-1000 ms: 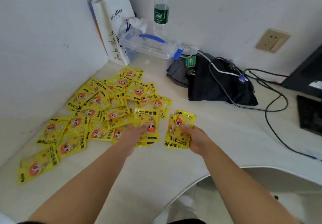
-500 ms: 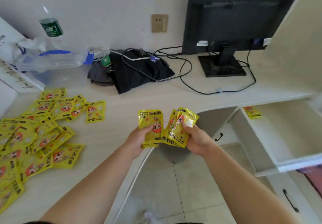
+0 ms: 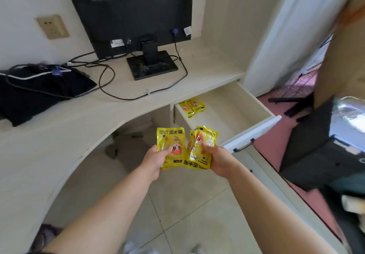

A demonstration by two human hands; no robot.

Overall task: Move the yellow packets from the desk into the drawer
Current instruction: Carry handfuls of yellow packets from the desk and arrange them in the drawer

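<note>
My left hand [image 3: 156,160] grips a small stack of yellow packets [image 3: 172,149] with a cartoon face. My right hand [image 3: 219,160] grips another bunch of yellow packets [image 3: 200,147], fanned and tilted. Both hands hover above the floor gap under the desk, just in front of the open drawer [image 3: 254,133]. A few yellow packets [image 3: 192,106] lie inside the drawer at its back left corner. The pile of packets on the desk is out of view.
A black monitor [image 3: 130,14] stands on the desk [image 3: 65,127], with cables [image 3: 110,87] trailing across it and a black cloth [image 3: 39,89] at the left. A black box-like object [image 3: 325,147] sits at the right beyond the drawer. Tiled floor lies below.
My view has swung right from the packet pile to the drawer. Both hands have carried their packets off the desk to just before the open drawer.
</note>
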